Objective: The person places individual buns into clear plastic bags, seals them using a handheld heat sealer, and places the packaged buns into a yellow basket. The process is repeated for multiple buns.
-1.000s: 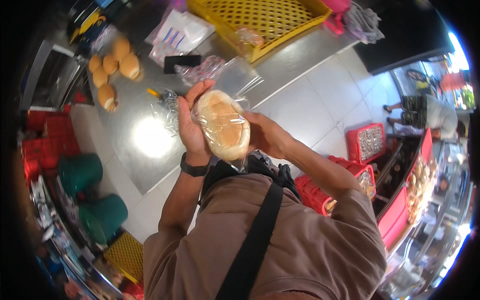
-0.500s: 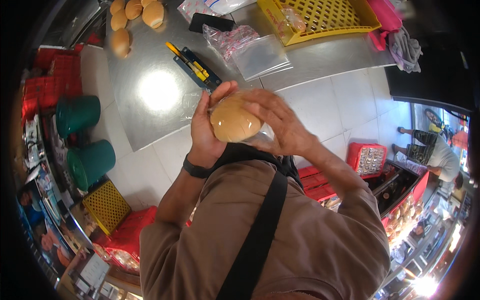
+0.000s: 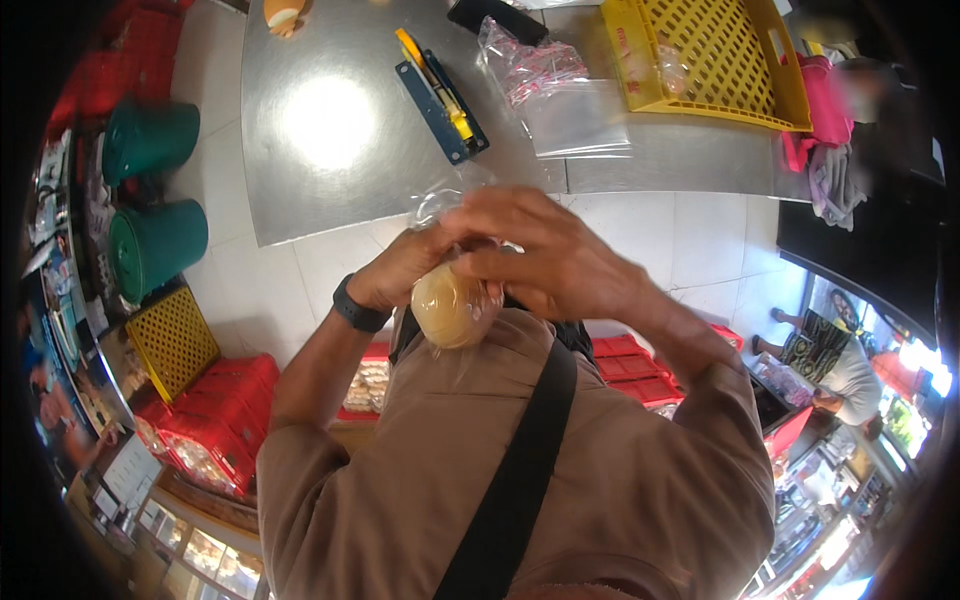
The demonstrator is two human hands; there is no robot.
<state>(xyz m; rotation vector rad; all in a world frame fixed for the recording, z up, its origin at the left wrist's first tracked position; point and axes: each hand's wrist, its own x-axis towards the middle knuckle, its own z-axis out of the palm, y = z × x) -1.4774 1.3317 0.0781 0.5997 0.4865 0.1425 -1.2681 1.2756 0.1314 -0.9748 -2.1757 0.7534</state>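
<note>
A round golden bun [image 3: 447, 310] sits inside a clear plastic bag, hanging just below my hands in front of my body. My left hand [image 3: 410, 262] closes round the gathered neck of the bag. From the other side, my right hand [image 3: 545, 250] grips the same neck, its fingers bent over the left fingertips. The loose end of the clear bag [image 3: 437, 207] sticks up beyond my knuckles. Some fingertips are hidden behind the right hand. Past the hands, on the steel table, lies a dark blue device with a yellow handle [image 3: 440, 105].
Flat clear bags [image 3: 580, 122] and a crumpled pink-patterned wrapper lie on the steel table [image 3: 300, 190]. A yellow crate [image 3: 720, 60] stands at the far right, a bun [image 3: 284, 15] at the far left. Green bins [image 3: 160, 245] and red crates [image 3: 225, 415] stand on the floor. A person [image 3: 845, 375] is at the right.
The bun has turned and dropped lower, towards my body. My hands, which were around the bun, have come together on the bag's neck. The view has shifted, so fewer loose buns show.
</note>
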